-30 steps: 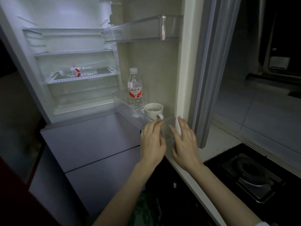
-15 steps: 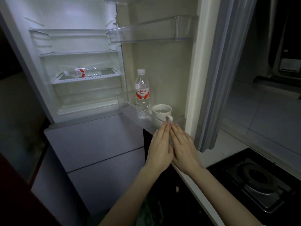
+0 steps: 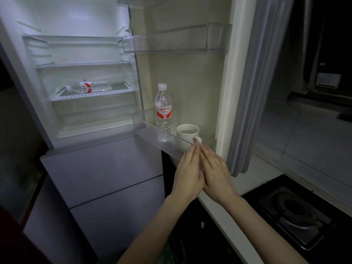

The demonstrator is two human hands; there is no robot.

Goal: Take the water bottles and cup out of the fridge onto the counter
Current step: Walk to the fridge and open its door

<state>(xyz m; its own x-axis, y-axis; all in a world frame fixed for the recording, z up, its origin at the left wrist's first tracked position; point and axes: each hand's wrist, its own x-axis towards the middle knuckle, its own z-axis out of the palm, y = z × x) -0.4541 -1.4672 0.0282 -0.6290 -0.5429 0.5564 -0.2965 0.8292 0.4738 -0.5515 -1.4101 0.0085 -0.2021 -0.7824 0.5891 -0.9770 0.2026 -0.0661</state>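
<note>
Both hands flat, fingers straight, holding nothing — left hand and right hand side by side, fingertips just below the white cup.

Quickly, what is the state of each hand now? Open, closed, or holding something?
Left hand: open, fingers straight, holding nothing, just below the cup.
Right hand: open, fingers straight, holding nothing.

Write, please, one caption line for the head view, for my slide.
Both open hands, left and right, reach toward the white cup beside an upright water bottle in the fridge door bin.
</note>
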